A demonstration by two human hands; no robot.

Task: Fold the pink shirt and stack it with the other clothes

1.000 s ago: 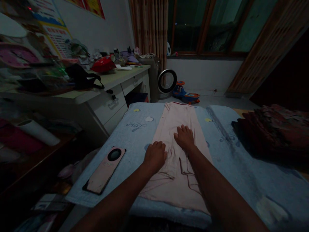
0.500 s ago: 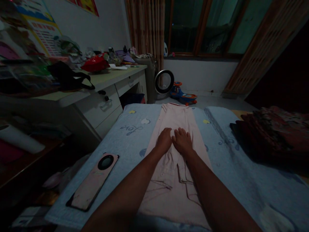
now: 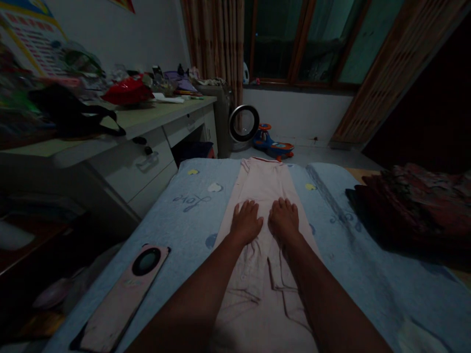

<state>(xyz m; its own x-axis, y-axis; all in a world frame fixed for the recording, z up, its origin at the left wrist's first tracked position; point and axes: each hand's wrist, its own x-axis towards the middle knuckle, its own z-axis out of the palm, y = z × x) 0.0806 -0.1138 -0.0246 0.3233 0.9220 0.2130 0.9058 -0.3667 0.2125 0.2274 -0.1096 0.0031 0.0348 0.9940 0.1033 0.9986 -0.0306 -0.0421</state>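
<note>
A pale pink garment (image 3: 263, 179) lies lengthwise on the blue bedspread (image 3: 187, 220), its collar end at the far edge and creases and folds nearer me. My left hand (image 3: 247, 221) rests on the middle of the garment with its fingers spread, holding nothing. Just to the right, my right hand (image 3: 284, 218) presses on the same cloth, palm down, fingers lying forward and nothing visible in them. A small gap of cloth shows between the two hands.
A phone in a pink case (image 3: 123, 299) lies at the bed's left. Dark folded clothes (image 3: 415, 211) are piled at the right. A cluttered desk (image 3: 147, 117) stands left; a round fan (image 3: 244, 123) and a blue ride-on toy (image 3: 272, 145) are beyond the bed.
My hands have moved apart from near contact, the left one outward with its fingers now spread. The view has shifted slightly, so the phone appears lower and further left.
</note>
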